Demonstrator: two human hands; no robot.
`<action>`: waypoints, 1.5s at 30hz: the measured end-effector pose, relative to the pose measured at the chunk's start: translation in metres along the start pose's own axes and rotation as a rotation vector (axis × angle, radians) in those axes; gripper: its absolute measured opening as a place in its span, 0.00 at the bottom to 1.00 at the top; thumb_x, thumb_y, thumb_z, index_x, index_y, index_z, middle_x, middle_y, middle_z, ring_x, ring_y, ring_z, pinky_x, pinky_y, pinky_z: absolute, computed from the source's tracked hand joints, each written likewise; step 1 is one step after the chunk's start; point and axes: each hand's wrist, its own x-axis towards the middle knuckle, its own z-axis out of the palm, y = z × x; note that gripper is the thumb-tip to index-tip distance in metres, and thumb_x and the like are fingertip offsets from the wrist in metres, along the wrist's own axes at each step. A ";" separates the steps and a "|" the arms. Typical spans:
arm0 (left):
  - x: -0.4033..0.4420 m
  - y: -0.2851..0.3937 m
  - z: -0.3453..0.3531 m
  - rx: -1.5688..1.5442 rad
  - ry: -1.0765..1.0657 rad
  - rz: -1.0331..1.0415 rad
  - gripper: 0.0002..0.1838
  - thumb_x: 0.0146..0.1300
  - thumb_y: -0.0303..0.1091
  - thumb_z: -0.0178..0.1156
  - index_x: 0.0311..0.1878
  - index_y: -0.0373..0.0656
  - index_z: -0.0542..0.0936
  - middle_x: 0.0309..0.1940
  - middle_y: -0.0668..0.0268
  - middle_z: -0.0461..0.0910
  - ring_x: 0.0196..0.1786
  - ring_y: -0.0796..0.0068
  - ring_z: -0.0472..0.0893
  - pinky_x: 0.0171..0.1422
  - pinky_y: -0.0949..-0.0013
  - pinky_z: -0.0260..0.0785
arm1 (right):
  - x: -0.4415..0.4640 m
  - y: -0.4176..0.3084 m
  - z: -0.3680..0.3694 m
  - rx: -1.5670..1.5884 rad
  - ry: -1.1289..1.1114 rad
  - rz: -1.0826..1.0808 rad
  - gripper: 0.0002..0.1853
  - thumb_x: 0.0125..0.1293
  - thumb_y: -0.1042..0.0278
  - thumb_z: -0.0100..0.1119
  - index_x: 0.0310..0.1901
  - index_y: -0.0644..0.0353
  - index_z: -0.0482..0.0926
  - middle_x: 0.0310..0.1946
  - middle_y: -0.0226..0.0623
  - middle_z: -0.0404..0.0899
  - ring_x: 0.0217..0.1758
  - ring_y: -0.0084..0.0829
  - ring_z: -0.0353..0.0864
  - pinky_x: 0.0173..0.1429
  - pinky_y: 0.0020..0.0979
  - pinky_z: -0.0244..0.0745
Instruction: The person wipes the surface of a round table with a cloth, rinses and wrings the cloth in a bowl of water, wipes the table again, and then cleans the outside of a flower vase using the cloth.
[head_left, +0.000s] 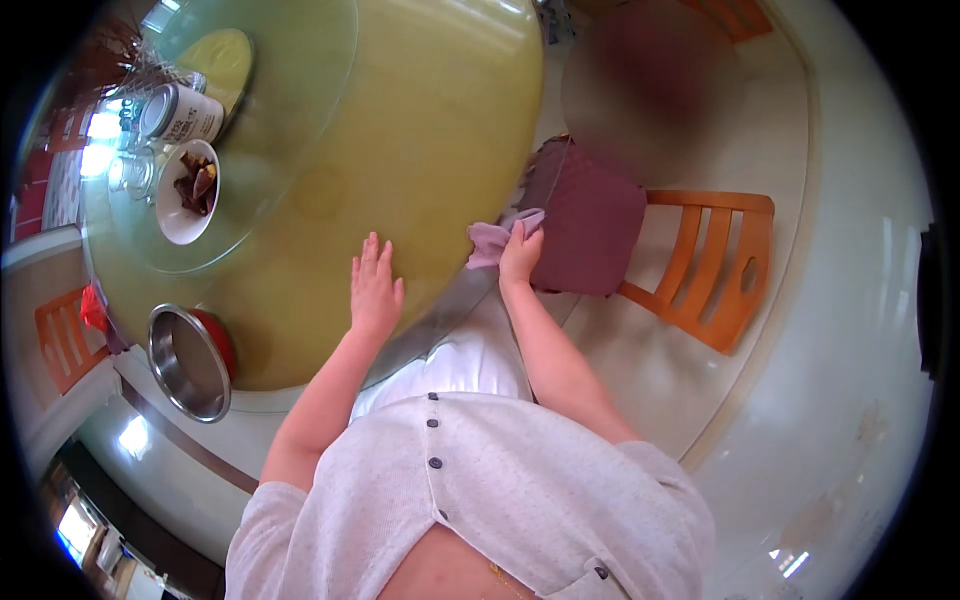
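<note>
My left hand lies flat on the round yellow-green table, fingers stretched out and holding nothing. At the table's right edge, my right hand grips a pinkish-purple cloth. Part of the cloth rests along the edge and part sticks up past my fingers. The fingers around it are partly hidden.
A steel basin stands at the table's near left edge. On the glass turntable are a white bowl with brown pieces, a labelled can and a glass jar. A wooden chair with a purple seat stands close on the right.
</note>
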 end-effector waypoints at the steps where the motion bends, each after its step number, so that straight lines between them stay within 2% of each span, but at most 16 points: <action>1: -0.006 -0.002 -0.002 -0.008 -0.010 0.012 0.35 0.63 0.31 0.58 0.73 0.39 0.58 0.77 0.53 0.47 0.80 0.56 0.48 0.81 0.52 0.41 | -0.017 -0.007 -0.006 0.057 -0.070 0.185 0.26 0.69 0.65 0.57 0.63 0.72 0.64 0.59 0.54 0.72 0.60 0.43 0.73 0.66 0.38 0.64; 7: -0.037 -0.021 -0.004 0.005 -0.004 0.048 0.31 0.62 0.30 0.58 0.69 0.39 0.64 0.77 0.53 0.48 0.79 0.58 0.50 0.81 0.55 0.43 | -0.145 0.005 -0.023 0.425 -0.383 0.772 0.14 0.66 0.61 0.64 0.43 0.65 0.79 0.37 0.33 0.81 0.41 0.27 0.78 0.49 0.30 0.74; 9: -0.042 -0.026 -0.005 0.004 0.006 0.063 0.30 0.62 0.30 0.58 0.69 0.39 0.65 0.77 0.53 0.49 0.79 0.58 0.50 0.81 0.55 0.43 | -0.194 0.002 -0.029 0.269 -0.616 0.790 0.13 0.65 0.60 0.65 0.40 0.63 0.81 0.35 0.31 0.81 0.37 0.25 0.77 0.44 0.29 0.74; 10: -0.045 -0.028 -0.008 0.006 0.000 0.066 0.30 0.62 0.30 0.58 0.68 0.39 0.66 0.77 0.53 0.49 0.79 0.58 0.50 0.81 0.55 0.43 | -0.214 0.000 -0.034 0.415 -0.752 0.583 0.13 0.65 0.60 0.66 0.39 0.63 0.81 0.35 0.30 0.81 0.35 0.24 0.77 0.40 0.29 0.74; 13: -0.054 -0.035 -0.016 0.001 0.009 0.076 0.28 0.62 0.29 0.57 0.66 0.39 0.68 0.77 0.52 0.49 0.79 0.56 0.50 0.81 0.54 0.43 | -0.215 0.003 -0.032 0.495 -0.779 0.699 0.15 0.64 0.59 0.67 0.39 0.64 0.81 0.35 0.32 0.81 0.36 0.25 0.77 0.41 0.30 0.74; 15: -0.059 -0.041 -0.017 -0.010 0.028 0.075 0.27 0.62 0.28 0.57 0.65 0.39 0.69 0.77 0.52 0.50 0.79 0.54 0.51 0.80 0.53 0.44 | -0.208 -0.001 -0.023 0.465 -0.485 0.755 0.16 0.64 0.59 0.68 0.39 0.65 0.80 0.36 0.33 0.81 0.37 0.26 0.77 0.42 0.30 0.74; 17: -0.066 -0.050 -0.017 -0.020 0.054 0.073 0.27 0.61 0.27 0.57 0.65 0.39 0.69 0.76 0.51 0.50 0.78 0.53 0.51 0.80 0.52 0.45 | -0.180 -0.006 -0.024 0.342 -0.430 0.708 0.14 0.65 0.60 0.66 0.42 0.62 0.77 0.35 0.32 0.79 0.37 0.25 0.76 0.43 0.31 0.73; 21: -0.078 -0.058 -0.015 -0.023 0.048 0.047 0.27 0.61 0.27 0.57 0.65 0.39 0.69 0.76 0.51 0.50 0.78 0.53 0.52 0.80 0.52 0.45 | -0.112 0.000 0.000 0.282 -0.072 0.293 0.23 0.65 0.58 0.64 0.50 0.70 0.71 0.48 0.46 0.77 0.49 0.35 0.75 0.54 0.37 0.69; 23: -0.082 -0.059 -0.012 -0.014 0.015 0.010 0.27 0.62 0.28 0.57 0.66 0.40 0.69 0.77 0.53 0.49 0.79 0.58 0.51 0.81 0.55 0.43 | -0.072 -0.005 -0.003 -0.139 -0.097 0.101 0.31 0.65 0.60 0.62 0.60 0.76 0.63 0.61 0.60 0.66 0.63 0.47 0.69 0.66 0.40 0.62; 24: -0.083 -0.059 -0.011 -0.014 0.020 0.008 0.27 0.62 0.28 0.57 0.66 0.40 0.69 0.77 0.53 0.49 0.79 0.58 0.51 0.81 0.55 0.43 | -0.065 -0.003 0.001 -0.136 -0.099 0.097 0.31 0.65 0.60 0.62 0.60 0.76 0.63 0.61 0.60 0.66 0.63 0.47 0.69 0.66 0.40 0.62; 26: -0.084 -0.057 -0.009 -0.024 0.013 0.010 0.27 0.62 0.28 0.57 0.66 0.40 0.69 0.77 0.53 0.50 0.79 0.58 0.51 0.81 0.55 0.43 | -0.059 -0.004 0.006 -0.413 0.045 -0.243 0.39 0.65 0.58 0.60 0.67 0.79 0.56 0.69 0.69 0.52 0.74 0.57 0.54 0.76 0.43 0.50; 29: -0.086 -0.052 -0.009 -0.044 0.040 0.053 0.27 0.62 0.28 0.57 0.66 0.39 0.69 0.77 0.53 0.50 0.79 0.58 0.51 0.81 0.55 0.44 | -0.085 -0.035 -0.009 -0.841 -0.175 -0.402 0.47 0.64 0.50 0.58 0.71 0.77 0.49 0.73 0.66 0.46 0.79 0.57 0.43 0.81 0.45 0.39; 36: -0.082 -0.030 -0.006 -0.059 -0.031 0.189 0.29 0.63 0.33 0.57 0.68 0.39 0.66 0.76 0.54 0.54 0.78 0.58 0.52 0.81 0.54 0.44 | -0.172 -0.051 -0.004 -0.902 -0.659 -0.610 0.45 0.66 0.44 0.50 0.74 0.70 0.50 0.76 0.56 0.42 0.80 0.56 0.36 0.80 0.50 0.33; 38: -0.083 -0.023 0.001 -0.125 -0.097 0.309 0.31 0.65 0.38 0.55 0.70 0.39 0.64 0.76 0.53 0.54 0.78 0.58 0.52 0.81 0.54 0.43 | -0.185 -0.042 0.000 -0.926 -0.663 -1.034 0.42 0.66 0.47 0.46 0.75 0.63 0.50 0.78 0.53 0.40 0.81 0.55 0.34 0.80 0.52 0.32; 41: -0.083 -0.022 0.009 -0.067 -0.173 0.277 0.38 0.67 0.46 0.53 0.75 0.39 0.56 0.77 0.54 0.50 0.79 0.57 0.49 0.81 0.54 0.40 | -0.176 -0.054 0.002 -0.938 -0.894 -0.970 0.40 0.64 0.50 0.45 0.75 0.59 0.52 0.78 0.51 0.38 0.81 0.55 0.35 0.79 0.53 0.32; 45: -0.054 -0.026 0.010 0.004 -0.159 0.208 0.43 0.67 0.50 0.53 0.77 0.38 0.50 0.78 0.54 0.46 0.80 0.59 0.45 0.82 0.55 0.38 | -0.151 -0.078 0.029 -0.870 -0.905 -0.964 0.39 0.64 0.51 0.44 0.75 0.58 0.53 0.78 0.51 0.39 0.81 0.55 0.35 0.79 0.52 0.33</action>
